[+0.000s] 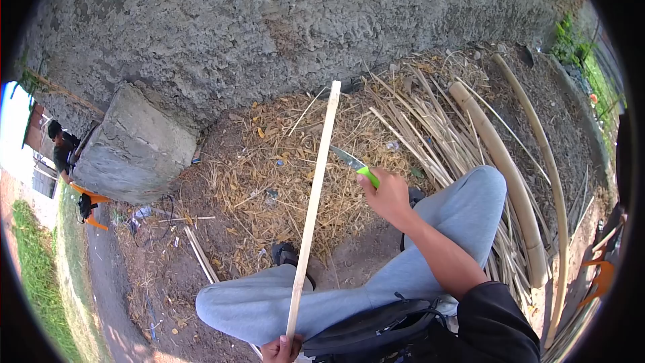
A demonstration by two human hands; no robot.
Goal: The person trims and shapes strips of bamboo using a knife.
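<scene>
My left hand (pixel 281 349) is closed around the lower end of a long, pale bamboo strip (pixel 312 208), near my lap at the bottom of the view. The strip rises at a slight slant past my knee. In my right hand (pixel 388 195) is a knife (pixel 347 158) with a bright green handle, my fingers wrapped round it. The blade points up and left, and its tip is at the strip's right side; whether it touches cannot be made out. Shavings and dry leaves (pixel 269 181) cover the ground beneath.
A pile of split bamboo strips (pixel 430 128) lies to the right, beside a thick bamboo pole (pixel 504 175) and a thinner curved one (pixel 537 141). A rough wall (pixel 302 27) runs along the back. At left stand a concrete block (pixel 138 148) and another person (pixel 64 148).
</scene>
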